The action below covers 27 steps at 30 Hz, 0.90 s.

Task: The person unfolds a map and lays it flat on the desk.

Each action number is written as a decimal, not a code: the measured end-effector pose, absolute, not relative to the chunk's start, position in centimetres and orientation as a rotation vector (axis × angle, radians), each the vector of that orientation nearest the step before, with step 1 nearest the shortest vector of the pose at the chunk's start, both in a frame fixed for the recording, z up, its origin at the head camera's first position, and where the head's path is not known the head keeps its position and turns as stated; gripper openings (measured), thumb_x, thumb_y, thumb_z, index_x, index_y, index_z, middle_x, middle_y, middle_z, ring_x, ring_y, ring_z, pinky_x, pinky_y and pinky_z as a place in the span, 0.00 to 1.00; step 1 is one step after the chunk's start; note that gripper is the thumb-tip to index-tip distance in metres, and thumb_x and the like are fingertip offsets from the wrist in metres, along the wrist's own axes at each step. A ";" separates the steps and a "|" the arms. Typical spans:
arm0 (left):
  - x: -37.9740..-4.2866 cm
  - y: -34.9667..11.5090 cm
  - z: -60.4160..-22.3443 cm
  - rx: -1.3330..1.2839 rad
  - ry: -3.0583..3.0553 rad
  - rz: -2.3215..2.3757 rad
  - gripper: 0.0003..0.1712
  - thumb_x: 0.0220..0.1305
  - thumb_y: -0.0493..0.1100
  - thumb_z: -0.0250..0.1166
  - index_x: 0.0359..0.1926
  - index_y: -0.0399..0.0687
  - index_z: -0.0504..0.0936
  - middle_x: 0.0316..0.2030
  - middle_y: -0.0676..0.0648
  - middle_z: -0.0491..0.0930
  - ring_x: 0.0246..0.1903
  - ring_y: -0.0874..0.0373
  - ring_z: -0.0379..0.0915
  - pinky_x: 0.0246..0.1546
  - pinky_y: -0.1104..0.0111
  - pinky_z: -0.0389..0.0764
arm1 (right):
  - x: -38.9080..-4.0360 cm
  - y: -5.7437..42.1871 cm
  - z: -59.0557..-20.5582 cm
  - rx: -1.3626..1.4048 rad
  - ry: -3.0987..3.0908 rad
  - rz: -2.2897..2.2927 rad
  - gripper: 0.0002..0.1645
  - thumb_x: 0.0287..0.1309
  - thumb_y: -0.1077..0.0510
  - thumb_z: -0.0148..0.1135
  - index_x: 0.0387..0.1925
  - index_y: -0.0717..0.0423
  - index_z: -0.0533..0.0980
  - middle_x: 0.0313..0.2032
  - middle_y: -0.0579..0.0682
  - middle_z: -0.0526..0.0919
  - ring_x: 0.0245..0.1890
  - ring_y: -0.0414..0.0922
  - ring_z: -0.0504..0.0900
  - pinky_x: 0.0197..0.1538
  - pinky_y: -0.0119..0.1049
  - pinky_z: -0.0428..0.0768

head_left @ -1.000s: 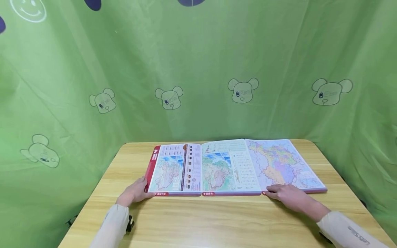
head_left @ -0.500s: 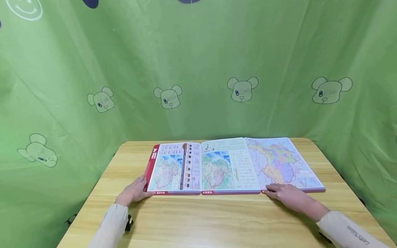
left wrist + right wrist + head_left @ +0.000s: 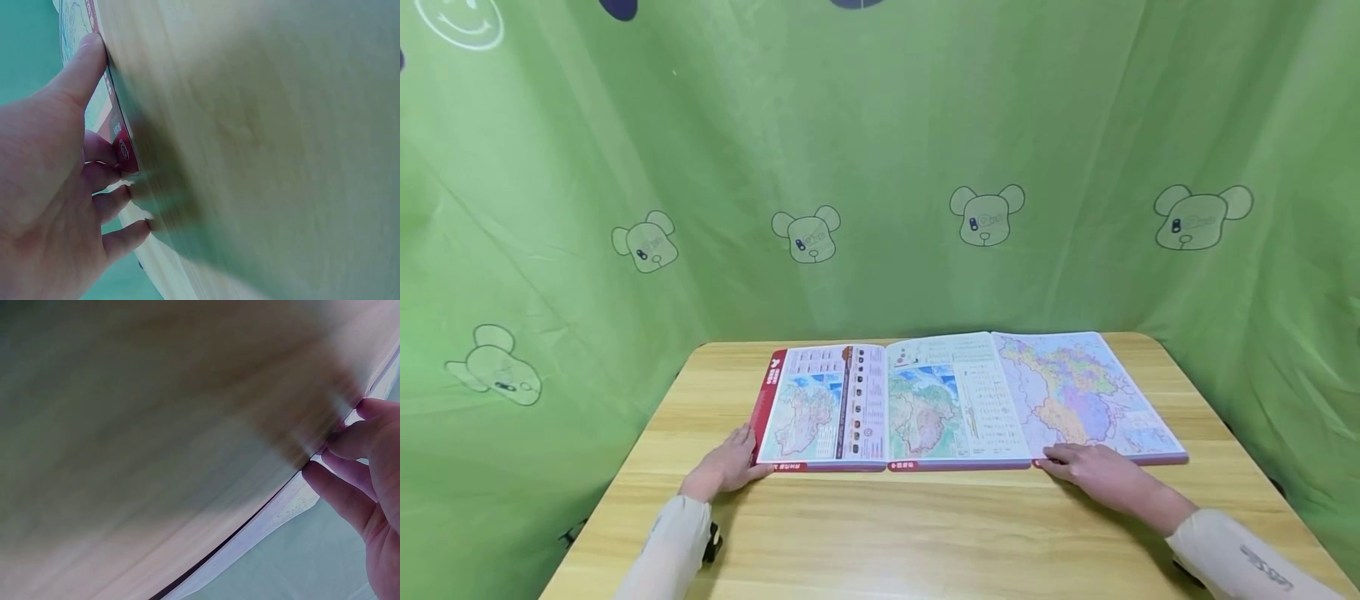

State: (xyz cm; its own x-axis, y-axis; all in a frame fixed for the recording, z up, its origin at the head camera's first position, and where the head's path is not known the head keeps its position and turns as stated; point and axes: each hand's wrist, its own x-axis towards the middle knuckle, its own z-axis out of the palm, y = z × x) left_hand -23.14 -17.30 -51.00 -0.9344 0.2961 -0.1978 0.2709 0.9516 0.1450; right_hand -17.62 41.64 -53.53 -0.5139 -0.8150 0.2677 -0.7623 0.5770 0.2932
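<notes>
A folding map (image 3: 922, 417) lies spread across the wooden table in three side-by-side panels, with a red strip at its left end and red tabs along its near edge. My left hand (image 3: 724, 464) rests at its near left corner. There the thumb (image 3: 87, 62) lies along the near edge and the other fingers reach round the left side, touching the corner or the table beside it. At the near edge, by the seam of the middle and right panels, my right hand (image 3: 1093, 475) touches the map with its fingertips (image 3: 315, 472). Its fingers are only gently bent.
The table (image 3: 880, 533) has bare wood in front of the map and along both sides. A green curtain (image 3: 895, 283) printed with bear heads hangs right behind the table and on both sides. Both forearms wear pale sleeves (image 3: 1240, 550).
The head view has shifted very slightly. Both hands and the map keep their places.
</notes>
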 end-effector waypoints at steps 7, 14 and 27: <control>-23.3 -17.2 -51.1 0.443 2.883 0.094 0.48 0.65 0.60 0.56 0.67 0.23 0.55 0.68 0.28 0.51 0.67 0.34 0.47 0.64 0.48 0.59 | -17.7 42.0 -53.6 1.270 -2.444 -0.178 0.23 0.46 0.67 0.57 0.47 0.54 0.82 0.44 0.56 0.82 0.40 0.54 0.82 0.31 0.45 0.83; -23.0 -17.1 -51.1 0.446 2.875 0.060 0.48 0.67 0.61 0.54 0.67 0.23 0.54 0.68 0.28 0.51 0.67 0.33 0.47 0.62 0.45 0.61 | -17.7 42.0 -53.6 1.282 -2.436 -0.186 0.22 0.47 0.66 0.57 0.46 0.53 0.82 0.43 0.55 0.83 0.39 0.53 0.82 0.30 0.45 0.83; -23.5 -17.8 -51.0 0.420 2.923 0.226 0.49 0.64 0.62 0.56 0.67 0.24 0.54 0.67 0.27 0.52 0.66 0.34 0.50 0.63 0.46 0.60 | -18.0 41.8 -53.1 1.260 -2.432 -0.153 0.22 0.51 0.66 0.51 0.47 0.58 0.81 0.44 0.57 0.82 0.40 0.54 0.82 0.34 0.46 0.83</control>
